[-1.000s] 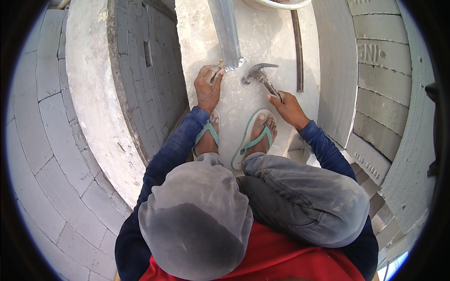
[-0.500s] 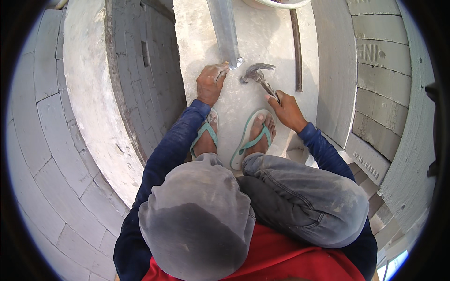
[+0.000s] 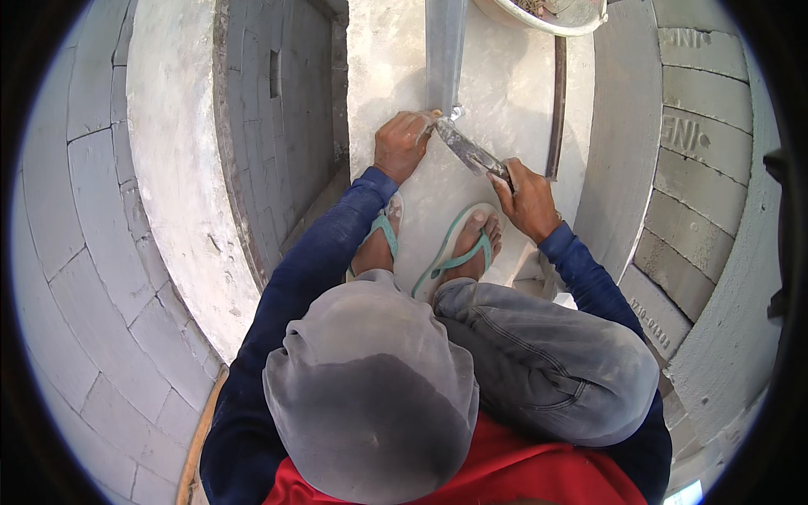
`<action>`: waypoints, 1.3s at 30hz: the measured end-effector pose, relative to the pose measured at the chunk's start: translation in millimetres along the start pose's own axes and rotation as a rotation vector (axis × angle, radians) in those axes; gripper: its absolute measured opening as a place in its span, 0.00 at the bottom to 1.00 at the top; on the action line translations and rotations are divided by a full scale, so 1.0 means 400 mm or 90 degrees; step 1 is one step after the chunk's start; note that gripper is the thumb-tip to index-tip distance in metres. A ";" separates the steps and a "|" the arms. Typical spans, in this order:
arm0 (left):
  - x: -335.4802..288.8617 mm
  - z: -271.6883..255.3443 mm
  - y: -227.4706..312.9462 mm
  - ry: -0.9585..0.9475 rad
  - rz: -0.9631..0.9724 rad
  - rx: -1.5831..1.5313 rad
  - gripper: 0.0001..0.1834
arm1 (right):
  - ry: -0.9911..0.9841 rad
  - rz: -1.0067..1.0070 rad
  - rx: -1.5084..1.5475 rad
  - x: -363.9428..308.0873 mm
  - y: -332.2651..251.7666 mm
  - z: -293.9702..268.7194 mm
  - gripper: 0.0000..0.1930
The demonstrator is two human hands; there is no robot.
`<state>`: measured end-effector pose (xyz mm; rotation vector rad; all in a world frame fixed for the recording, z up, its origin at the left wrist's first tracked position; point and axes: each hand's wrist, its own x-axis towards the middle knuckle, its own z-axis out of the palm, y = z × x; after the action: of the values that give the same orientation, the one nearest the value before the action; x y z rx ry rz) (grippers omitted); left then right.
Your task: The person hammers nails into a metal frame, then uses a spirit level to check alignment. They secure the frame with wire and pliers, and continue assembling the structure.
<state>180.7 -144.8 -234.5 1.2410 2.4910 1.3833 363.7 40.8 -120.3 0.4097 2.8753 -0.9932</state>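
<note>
While your right hand closes around the handle of the hammer, its head sits low against the foot of the grey metal post, on the concrete floor. Your left hand is curled beside that same spot, fingertips pinching something too small to tell. A thin steel rod lies just right of the hammer. Your feet in green sandals rest below the hands. A white bucket stands at the top.

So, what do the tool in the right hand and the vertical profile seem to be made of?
The tool in the right hand looks like steel: dull grey, smeared with pale mortar; its grip is hidden. The vertical profile, which the left hand touches, looks like galvanised metal: smooth, silvery, with a soft sheen.
</note>
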 end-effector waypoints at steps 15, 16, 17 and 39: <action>-0.002 0.001 -0.007 0.000 -0.019 0.005 0.19 | 0.070 -0.202 0.003 0.005 0.034 0.017 0.13; -0.002 0.001 -0.009 -0.005 -0.023 0.001 0.19 | 0.062 -0.208 -0.005 0.007 0.038 0.021 0.12; -0.001 0.001 -0.010 -0.007 -0.032 -0.004 0.18 | 0.084 -0.231 -0.009 0.011 0.041 0.025 0.12; -0.001 0.017 -0.014 0.009 -0.089 0.028 0.12 | 0.110 -0.079 0.051 0.018 -0.019 0.016 0.11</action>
<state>179.9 -142.0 -242.9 1.0448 2.5751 1.3155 354.6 32.7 -122.1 0.3410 3.0549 -1.1504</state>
